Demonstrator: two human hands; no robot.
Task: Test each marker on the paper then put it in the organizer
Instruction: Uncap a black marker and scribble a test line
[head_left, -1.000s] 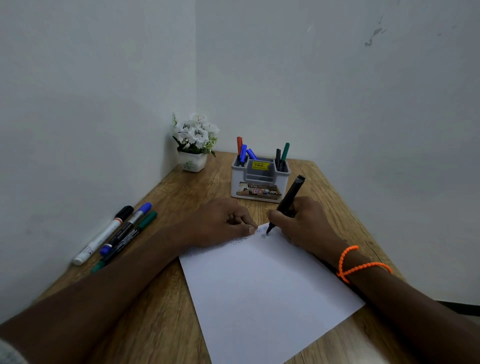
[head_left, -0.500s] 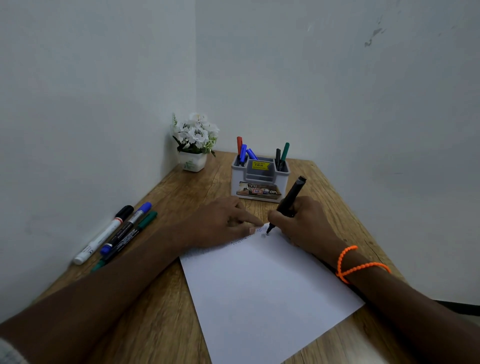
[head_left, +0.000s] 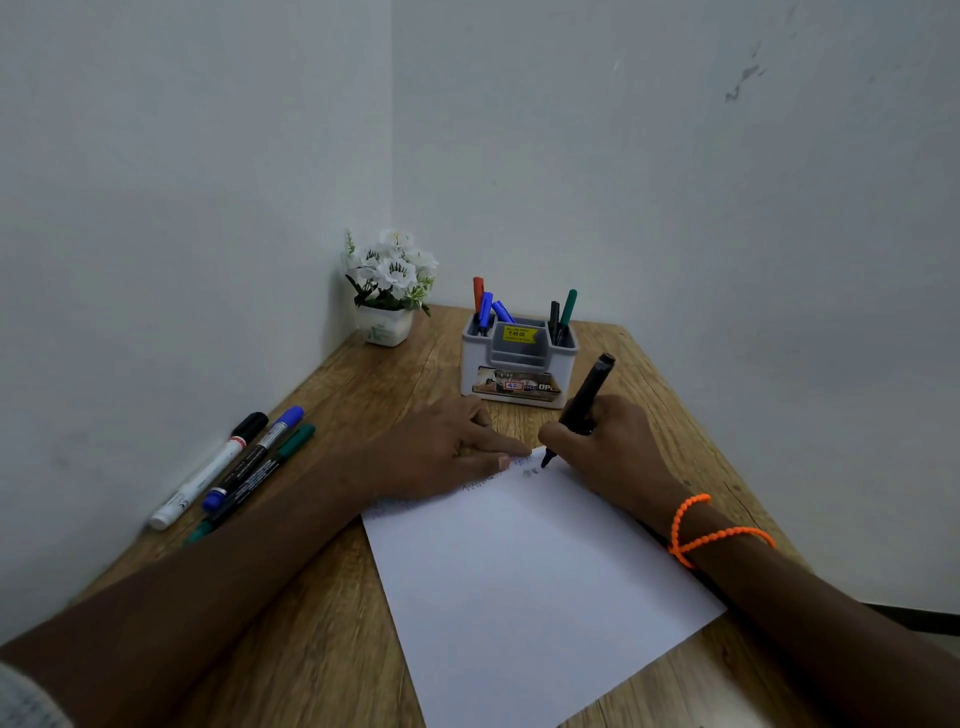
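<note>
Five markers (head_left: 485, 310) stand in the grey organizer (head_left: 518, 371)

A wooden table (head_left: 332, 613) carries paper (head_left: 519, 587), three loose markers (head_left: 244, 467), an organizer (head_left: 519, 369) and a flowerpot (head_left: 387, 325).

Head camera looks down, close (wide-angle), over the table (head_left: 363, 613).

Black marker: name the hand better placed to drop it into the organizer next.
Right. The right hand already grips the black marker, just in front of the organizer. The left hand lies flat, pressing the paper down.
</note>
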